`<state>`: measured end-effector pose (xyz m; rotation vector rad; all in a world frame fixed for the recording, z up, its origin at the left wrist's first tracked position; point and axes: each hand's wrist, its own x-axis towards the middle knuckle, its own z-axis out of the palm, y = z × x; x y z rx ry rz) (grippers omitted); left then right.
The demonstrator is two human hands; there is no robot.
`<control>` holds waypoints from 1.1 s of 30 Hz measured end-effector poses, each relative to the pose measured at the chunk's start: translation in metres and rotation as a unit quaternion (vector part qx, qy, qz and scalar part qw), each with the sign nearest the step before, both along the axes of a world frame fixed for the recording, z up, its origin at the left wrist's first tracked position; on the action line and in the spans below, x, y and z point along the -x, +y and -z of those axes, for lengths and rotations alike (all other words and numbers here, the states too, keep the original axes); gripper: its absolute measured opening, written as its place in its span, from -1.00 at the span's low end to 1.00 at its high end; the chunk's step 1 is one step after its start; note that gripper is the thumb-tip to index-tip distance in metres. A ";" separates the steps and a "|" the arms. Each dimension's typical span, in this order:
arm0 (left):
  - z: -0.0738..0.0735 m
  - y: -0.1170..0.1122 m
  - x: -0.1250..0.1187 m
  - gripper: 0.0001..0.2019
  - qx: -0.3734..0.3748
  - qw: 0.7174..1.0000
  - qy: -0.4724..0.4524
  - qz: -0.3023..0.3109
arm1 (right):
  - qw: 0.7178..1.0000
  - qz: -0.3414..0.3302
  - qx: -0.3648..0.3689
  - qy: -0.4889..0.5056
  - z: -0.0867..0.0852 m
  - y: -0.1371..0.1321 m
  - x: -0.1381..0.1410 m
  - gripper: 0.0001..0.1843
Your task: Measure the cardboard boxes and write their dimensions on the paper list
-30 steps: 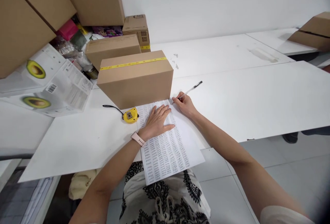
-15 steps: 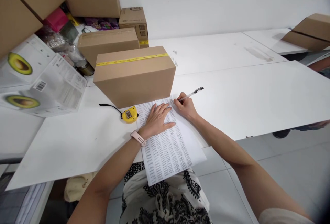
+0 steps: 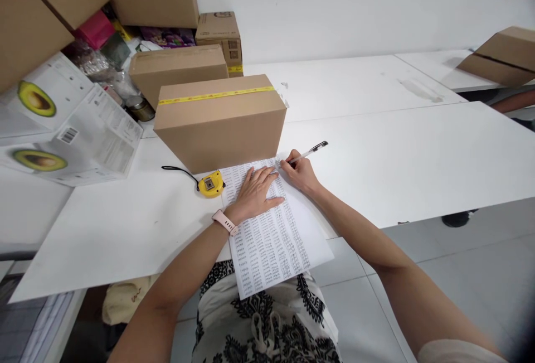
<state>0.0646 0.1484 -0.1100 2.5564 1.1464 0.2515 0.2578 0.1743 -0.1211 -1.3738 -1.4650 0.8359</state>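
Note:
A sheet of paper (image 3: 267, 257) covered in columns of small writing lies over the table's front edge, with more white paper under its right side. My left hand (image 3: 256, 193) rests flat on the sheet, fingers spread. In my right hand (image 3: 300, 172) is a pen (image 3: 314, 148), pinched near its lower end at the sheet's top right corner; the tip is hidden by my fingers. Just left of the sheet sits a yellow tape measure (image 3: 211, 184) with a black wrist strap. Directly behind the paper stands a taped cardboard box (image 3: 221, 134).
Behind the taped box are a second carton (image 3: 179, 67) and a smaller box (image 3: 219, 34). White boxes with avocado pictures (image 3: 75, 134) stand at the left, beside a jar (image 3: 140, 107). A tilted carton (image 3: 501, 56) and part of another person's arm (image 3: 512, 103) show far right.
The view has shifted very slightly. My left hand stays flat on the sheet, and my right hand with the pen remains at almost the same spot.

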 end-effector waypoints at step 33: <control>0.002 0.000 0.001 -0.38 0.000 1.000 -0.017 0.001 | 1.000 0.017 0.003 -0.010 -0.002 0.000 -0.001 -0.76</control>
